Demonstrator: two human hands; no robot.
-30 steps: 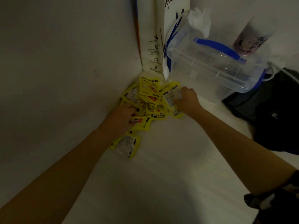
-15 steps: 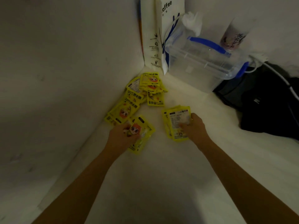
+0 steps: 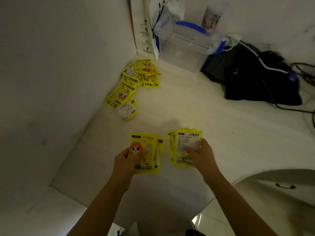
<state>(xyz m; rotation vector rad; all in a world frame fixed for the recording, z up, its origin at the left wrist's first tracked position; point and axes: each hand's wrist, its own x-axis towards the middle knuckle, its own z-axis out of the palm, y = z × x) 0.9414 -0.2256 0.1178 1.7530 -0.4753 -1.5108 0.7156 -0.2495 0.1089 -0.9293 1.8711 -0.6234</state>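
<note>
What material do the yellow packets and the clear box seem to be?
The yellow packets: probably thin plastic film, printed, faintly glossy; they lie flat and overlap in fans. The clear box: likely hard transparent plastic, smooth; one sees through its walls.

This looks like a room in a home: a white table [image 3: 204, 116] fills a wall corner. At upper centre stand a paper bag [image 3: 144, 31], a clear box [image 3: 184, 46] and a cup [image 3: 212, 17]. At right lies a black bag [image 3: 247, 79] with cables [image 3: 267, 67]; a drawer handle [image 3: 285, 186] shows at lower right.
</note>
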